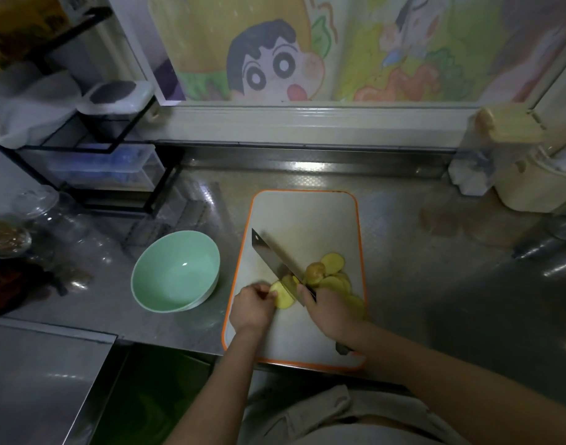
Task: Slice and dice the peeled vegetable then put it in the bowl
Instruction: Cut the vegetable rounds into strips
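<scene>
Steel counter — black rack with a lidded tub at its left end, cream appliance at its right, cartoon poster behind.

Green bowl, yellow slices, orange-rimmed board

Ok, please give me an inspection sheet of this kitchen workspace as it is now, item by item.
Surface: steel counter with an orange-edged cutting board on it.
Job's things: potato piece under the knife; cut slices lie right of the blade; green bowl left of the board, empty.
Clutter: glass jars far left; cream appliance far right.
Hands: left hand holds the potato piece; right hand grips the knife handle.
Cables: nothing seen.
Surroundings: black rack back left; cartoon picture behind the counter.
</scene>
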A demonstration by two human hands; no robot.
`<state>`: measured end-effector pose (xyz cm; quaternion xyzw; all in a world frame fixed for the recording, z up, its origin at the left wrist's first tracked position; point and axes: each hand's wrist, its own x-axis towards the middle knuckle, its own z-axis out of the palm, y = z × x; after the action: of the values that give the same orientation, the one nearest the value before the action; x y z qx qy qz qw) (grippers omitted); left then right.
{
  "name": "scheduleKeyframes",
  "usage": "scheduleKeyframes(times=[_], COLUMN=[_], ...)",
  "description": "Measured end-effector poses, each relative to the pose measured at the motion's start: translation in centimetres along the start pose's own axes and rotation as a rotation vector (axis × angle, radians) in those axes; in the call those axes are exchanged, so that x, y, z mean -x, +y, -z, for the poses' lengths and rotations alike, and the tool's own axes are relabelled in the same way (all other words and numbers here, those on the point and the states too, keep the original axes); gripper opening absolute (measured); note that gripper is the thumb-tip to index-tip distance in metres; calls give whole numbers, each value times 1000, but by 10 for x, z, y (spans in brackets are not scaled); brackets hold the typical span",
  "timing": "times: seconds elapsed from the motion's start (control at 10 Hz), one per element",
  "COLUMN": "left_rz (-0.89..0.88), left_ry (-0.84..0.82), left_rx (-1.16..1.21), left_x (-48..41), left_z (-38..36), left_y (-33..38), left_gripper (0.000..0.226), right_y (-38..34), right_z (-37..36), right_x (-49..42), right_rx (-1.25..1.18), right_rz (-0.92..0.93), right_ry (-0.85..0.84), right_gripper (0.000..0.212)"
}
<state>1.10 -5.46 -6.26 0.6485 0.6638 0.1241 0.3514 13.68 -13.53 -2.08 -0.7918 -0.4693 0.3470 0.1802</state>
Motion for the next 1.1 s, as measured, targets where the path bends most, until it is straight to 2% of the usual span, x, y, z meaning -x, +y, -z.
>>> scheduleKeyframes(times=[0.2,0.3,0.5,0.6,0.7,0.8,0.9,1.1], left_rz=[-29,-45,-26,-13,-3,-1,4,3], left_ry=[6,13,-8,-29,-40,-44,-41,-38], left_rx=[-13,-60,-98,-79,-77,-87,-91,-103], left_x=[3,6,5,2,0,-2,-4,-3], left_z=[-1,-1,0,1,2,4,6,9], left_y=[-1,1,2,2,2,3,5,6], left_gripper=[15,21,14,13,14,13,15,17], right_y=[-12,-12,-4,-4,-6,-10,-23,-12], right_z=[18,20,12,16,17,10,11,4], right_x=[11,15,15,16,18,14,17,5], right_rx=[34,59,193,211,97,42,312,450], right_rz=[18,-4,30,68,23,22,34,67], right_ry=[54,1,14,-46,-151,-156,-214,-153], right_gripper=[57,53,51,44,47,75,57,64])
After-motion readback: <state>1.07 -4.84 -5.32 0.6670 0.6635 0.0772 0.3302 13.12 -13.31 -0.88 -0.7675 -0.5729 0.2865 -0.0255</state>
